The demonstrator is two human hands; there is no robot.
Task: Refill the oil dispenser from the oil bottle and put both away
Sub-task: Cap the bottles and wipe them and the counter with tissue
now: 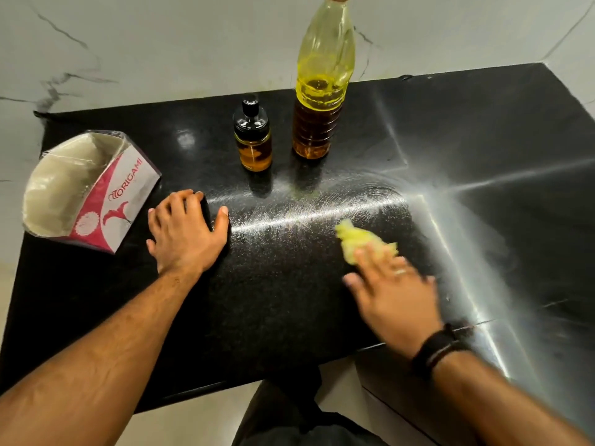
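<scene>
Currently, my left hand [185, 228] lies flat on the black countertop [273, 300], fingers straight and slightly apart, holding nothing, just right of the opened pink-and-white tissue pack [87, 191] at the left edge. My right hand [391, 291], blurred, presses a crumpled yellow tissue [360, 241] onto the countertop under extended fingers; whether the fingertips curl round it, I cannot tell. The oil dispenser [252, 138], black cap on, stands upright at the far side with the taller oil bottle [322, 91] just beside it on the right, both well apart from my hands.
</scene>
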